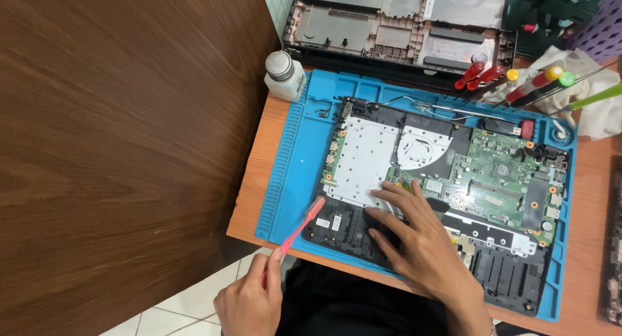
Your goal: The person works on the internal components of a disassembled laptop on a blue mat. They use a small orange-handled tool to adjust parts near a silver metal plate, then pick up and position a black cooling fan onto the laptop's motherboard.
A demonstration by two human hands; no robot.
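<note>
An opened laptop base (363, 235) lies on a blue repair mat (295, 155), its green circuit board (499, 174) and silver metal plate (363, 158) exposed. My right hand (414, 239) rests flat on the laptop's near middle, with the fingers spread over the plate's edge and the black frame. It holds nothing. My left hand (249, 303) is below the desk's front edge and grips the handle of a pink toothbrush (301, 226). The brush head points up and touches the laptop's near-left corner.
A white bottle (284, 74) stands at the mat's far-left corner. Another stripped laptop shell (395, 25) lies behind the mat. Several screwdrivers (518, 83) and a white cloth (583, 90) lie at the far right. A brown wooden wall (123, 148) fills the left.
</note>
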